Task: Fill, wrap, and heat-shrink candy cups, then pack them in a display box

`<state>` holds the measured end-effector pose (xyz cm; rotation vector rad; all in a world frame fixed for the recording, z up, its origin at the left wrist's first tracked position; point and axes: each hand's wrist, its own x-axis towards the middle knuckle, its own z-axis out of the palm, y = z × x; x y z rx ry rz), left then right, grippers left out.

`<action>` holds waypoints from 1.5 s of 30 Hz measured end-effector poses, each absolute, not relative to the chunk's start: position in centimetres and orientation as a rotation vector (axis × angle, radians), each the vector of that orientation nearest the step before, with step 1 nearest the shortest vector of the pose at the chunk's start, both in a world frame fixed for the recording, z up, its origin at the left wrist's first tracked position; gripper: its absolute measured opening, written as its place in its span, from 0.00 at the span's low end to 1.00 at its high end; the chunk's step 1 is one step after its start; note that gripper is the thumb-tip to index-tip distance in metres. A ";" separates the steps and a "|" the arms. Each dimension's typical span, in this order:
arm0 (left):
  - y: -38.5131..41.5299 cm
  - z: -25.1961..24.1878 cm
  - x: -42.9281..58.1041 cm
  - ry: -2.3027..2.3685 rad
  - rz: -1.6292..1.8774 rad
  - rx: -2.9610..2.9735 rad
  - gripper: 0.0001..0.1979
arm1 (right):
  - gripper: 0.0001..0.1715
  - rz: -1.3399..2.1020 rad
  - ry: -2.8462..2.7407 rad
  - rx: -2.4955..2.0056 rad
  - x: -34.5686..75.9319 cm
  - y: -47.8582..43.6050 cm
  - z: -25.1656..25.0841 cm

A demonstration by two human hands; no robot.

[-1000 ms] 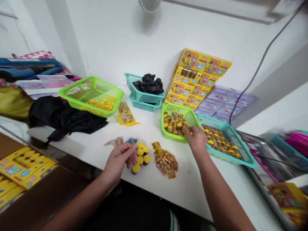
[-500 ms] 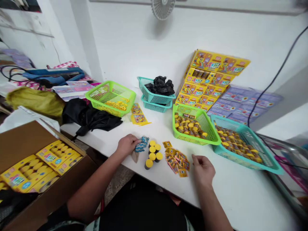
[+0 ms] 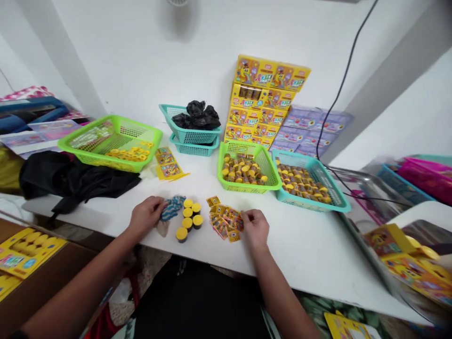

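My left hand (image 3: 145, 216) is closed on a crumpled blue-and-white patterned cloth (image 3: 173, 208), just left of a small group of jars with yellow lids (image 3: 187, 222). A beige scrap (image 3: 163, 228) hangs below that hand. The jars stand upright with dark sides. To their right lies a loose pile of small yellow-and-orange printed cards (image 3: 226, 220). My right hand (image 3: 256, 227) is at the right edge of this pile, its thumb and fingers pinched together. Whether a card is between those fingertips is hidden.
A green basket (image 3: 271, 184) and a teal basket (image 3: 341, 201) hold many small yellow-capped jars. Another green basket (image 3: 67, 147) holds yellow pieces. Yellow boxes (image 3: 263, 101) are stacked against the wall. A black cable (image 3: 339, 94) hangs at right, and a black cloth (image 3: 77, 181) lies at left.
The view has swung to the right. My right hand has moved left to the edge of the card pile, while my left hand still grips the cloth beside the jars.
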<state>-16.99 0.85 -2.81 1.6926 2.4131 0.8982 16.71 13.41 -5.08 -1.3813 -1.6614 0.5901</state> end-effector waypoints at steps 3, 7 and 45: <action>0.8 -2.6 -16.9 2.467 0.858 1.650 0.18 | 0.14 0.656 -1.679 -1.378 17.1 13.4 -4.9; 0.8 -2.4 -16.8 2.430 0.916 1.563 0.19 | 0.10 0.750 -1.771 -1.303 17.9 13.2 -4.6; 8.3 2.9 -1.8 1.653 1.125 1.524 0.14 | 0.14 1.167 -1.595 -1.146 16.2 12.1 -2.7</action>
